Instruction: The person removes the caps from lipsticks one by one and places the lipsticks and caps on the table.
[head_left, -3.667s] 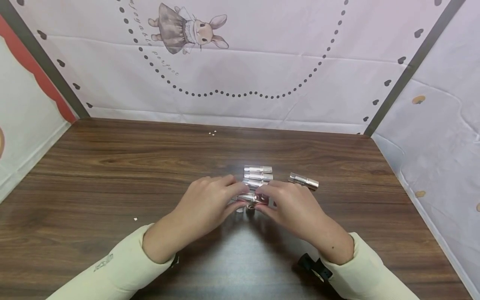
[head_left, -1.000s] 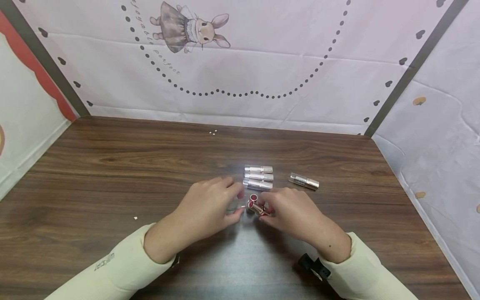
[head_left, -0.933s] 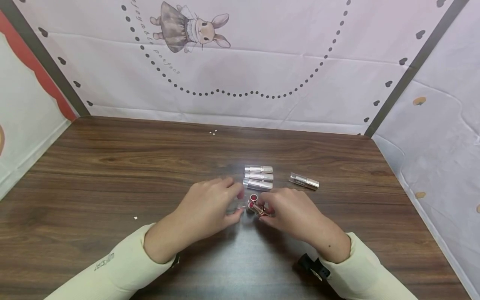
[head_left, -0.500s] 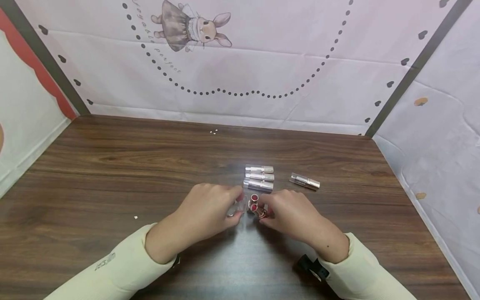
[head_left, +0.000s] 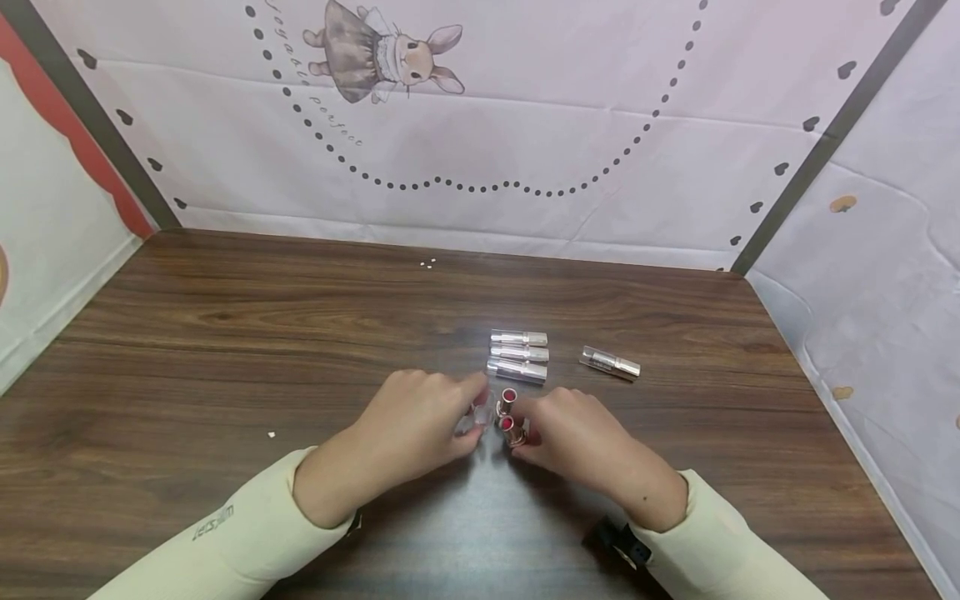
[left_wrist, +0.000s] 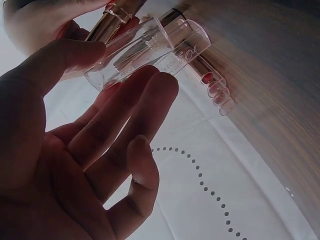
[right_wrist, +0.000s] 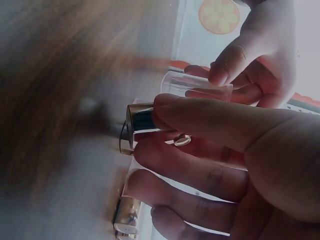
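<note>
Between the thumb and fingers of my left hand [head_left: 408,421] is a clear plastic lipstick cap [left_wrist: 127,52]. My right hand [head_left: 585,433], just across from it, pinches an uncapped gold lipstick [head_left: 513,431] whose red top faces up. A second lipstick [head_left: 508,401] stands upright right behind it, its red end also showing; in the left wrist view a clear lettered sleeve [left_wrist: 187,47] is seen beyond the held cap. The cap and the right hand's lipstick are apart. My right fingers hide part of that lipstick in the right wrist view.
Three capped lipsticks [head_left: 518,354] lie side by side behind the hands. Another lipstick [head_left: 610,363] lies alone to their right. Small white bits [head_left: 428,263] dot the far part of the wooden table [head_left: 300,308], backed by a printed cloth [head_left: 525,108].
Both hands were together at one lipstick; now the left has the clear cap, apart from it. Over the last second the right hand has tipped its lipstick more upright and nearer the person.
</note>
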